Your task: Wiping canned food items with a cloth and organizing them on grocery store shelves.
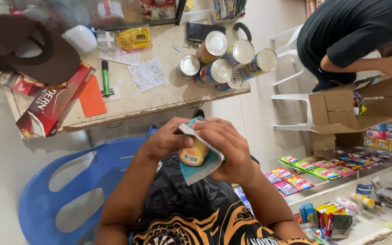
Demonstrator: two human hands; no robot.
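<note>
My left hand (166, 139) and my right hand (230, 147) are together in front of my chest. Between them is a small can with a yellow label (193, 155), wrapped in a teal and grey cloth (201, 171). The left hand grips the can's top left, and the right hand covers the cloth on the can's right side. Most of the can is hidden by fingers and cloth.
Ahead is a table (159, 97) with several silver-topped cans (218, 59), papers, a green marker (105, 77), an orange card, a red carton (53, 106) and a brown cap (28, 45). A blue plastic chair (64, 181) stands left. Another person (350, 31) bends over a cardboard box (341, 109) on a white chair; snack shelves lie right.
</note>
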